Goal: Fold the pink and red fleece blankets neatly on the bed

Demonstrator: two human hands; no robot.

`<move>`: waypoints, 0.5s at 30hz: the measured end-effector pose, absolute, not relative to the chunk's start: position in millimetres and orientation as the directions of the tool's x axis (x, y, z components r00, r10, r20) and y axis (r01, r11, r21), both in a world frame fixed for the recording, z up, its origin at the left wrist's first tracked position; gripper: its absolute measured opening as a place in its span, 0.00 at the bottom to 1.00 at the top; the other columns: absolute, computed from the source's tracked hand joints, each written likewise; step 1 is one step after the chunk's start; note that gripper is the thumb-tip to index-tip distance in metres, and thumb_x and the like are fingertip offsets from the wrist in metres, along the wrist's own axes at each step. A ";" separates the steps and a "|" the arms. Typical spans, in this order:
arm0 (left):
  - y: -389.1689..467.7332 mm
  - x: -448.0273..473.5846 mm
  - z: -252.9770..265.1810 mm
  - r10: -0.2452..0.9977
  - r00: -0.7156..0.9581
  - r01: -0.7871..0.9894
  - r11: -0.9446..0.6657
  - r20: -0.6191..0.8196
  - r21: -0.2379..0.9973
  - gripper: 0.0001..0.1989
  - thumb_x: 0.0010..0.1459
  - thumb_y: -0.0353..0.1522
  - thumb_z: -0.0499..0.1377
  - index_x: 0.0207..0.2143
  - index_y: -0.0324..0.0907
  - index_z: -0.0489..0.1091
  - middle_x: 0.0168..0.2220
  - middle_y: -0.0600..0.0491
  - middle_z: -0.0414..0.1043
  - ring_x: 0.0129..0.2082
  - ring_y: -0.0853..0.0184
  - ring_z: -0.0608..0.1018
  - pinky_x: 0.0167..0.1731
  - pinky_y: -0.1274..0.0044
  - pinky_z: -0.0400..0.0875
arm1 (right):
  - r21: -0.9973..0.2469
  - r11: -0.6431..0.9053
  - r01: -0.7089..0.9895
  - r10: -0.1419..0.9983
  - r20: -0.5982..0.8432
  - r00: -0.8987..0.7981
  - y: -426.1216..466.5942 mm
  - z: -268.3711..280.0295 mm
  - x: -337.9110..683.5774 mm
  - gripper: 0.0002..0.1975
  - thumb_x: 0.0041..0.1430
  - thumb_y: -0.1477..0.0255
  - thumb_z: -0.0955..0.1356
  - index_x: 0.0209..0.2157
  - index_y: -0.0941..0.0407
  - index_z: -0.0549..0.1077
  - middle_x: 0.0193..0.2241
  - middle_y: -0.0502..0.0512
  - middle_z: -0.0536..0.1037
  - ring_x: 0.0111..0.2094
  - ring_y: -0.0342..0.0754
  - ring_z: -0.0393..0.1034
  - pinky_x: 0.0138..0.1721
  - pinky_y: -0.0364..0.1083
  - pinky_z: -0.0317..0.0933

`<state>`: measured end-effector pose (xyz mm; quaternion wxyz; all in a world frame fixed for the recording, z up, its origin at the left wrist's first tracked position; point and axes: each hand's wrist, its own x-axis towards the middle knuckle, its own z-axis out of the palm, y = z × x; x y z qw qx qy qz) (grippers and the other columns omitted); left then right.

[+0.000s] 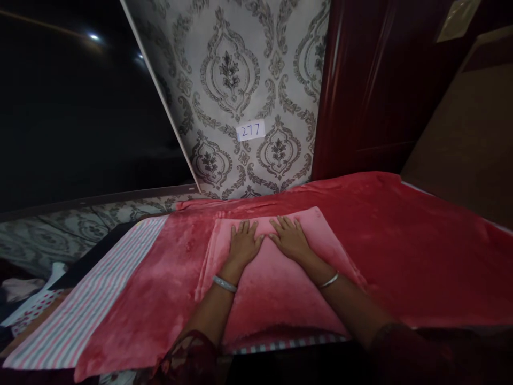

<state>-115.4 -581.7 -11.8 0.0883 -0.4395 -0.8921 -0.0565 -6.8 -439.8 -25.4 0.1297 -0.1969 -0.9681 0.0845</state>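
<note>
A folded pink plush cloth (276,289) lies in the middle, its layered edges showing along the left side. My left hand (245,240) rests flat on its upper left part, fingers spread and pointing away from me. Beside it, my right hand (292,238) also lies flat with fingers apart on the upper right part. The two thumbs come close together near the middle. Beneath the folded cloth spreads a larger red plush blanket (417,256), reaching far to the right and left. Neither hand grasps anything.
A striped cloth (92,283) sticks out under the blanket at the left. A large dark screen (88,107) stands behind on the left. Patterned wallpaper (256,69) bears a paper label (250,130) reading 277. At the right are a dark red wooden panel (368,80) and a cardboard box (465,128).
</note>
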 end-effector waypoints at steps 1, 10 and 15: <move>-583.7 -117.4 -10.6 0.764 -0.606 0.786 0.618 0.222 0.020 0.31 0.69 0.46 0.44 0.69 0.42 0.58 0.70 0.39 0.57 0.70 0.48 0.58 0.68 0.49 0.46 | -0.218 0.907 0.360 0.405 0.220 -0.888 -438.0 -25.4 -6.4 0.30 0.72 0.58 0.56 0.70 0.55 0.59 0.71 0.62 0.55 0.71 0.59 0.46 0.69 0.64 0.37; -620.9 -177.6 -12.7 0.509 -0.853 0.522 0.832 0.112 0.189 0.32 0.68 0.47 0.43 0.68 0.43 0.59 0.72 0.42 0.53 0.72 0.46 0.54 0.64 0.45 0.53 | -0.257 0.724 0.640 0.683 0.146 -0.715 -383.6 -24.6 18.8 0.31 0.71 0.58 0.54 0.69 0.58 0.59 0.71 0.65 0.55 0.71 0.62 0.45 0.66 0.70 0.41; -629.6 -198.3 -23.7 0.500 -0.855 0.516 0.794 0.138 0.321 0.31 0.69 0.43 0.41 0.67 0.38 0.61 0.71 0.40 0.54 0.71 0.54 0.59 0.65 0.59 0.59 | -0.364 0.606 0.707 0.778 0.086 -0.623 -370.5 -25.6 34.1 0.32 0.71 0.60 0.53 0.70 0.59 0.56 0.72 0.65 0.52 0.70 0.63 0.49 0.64 0.68 0.49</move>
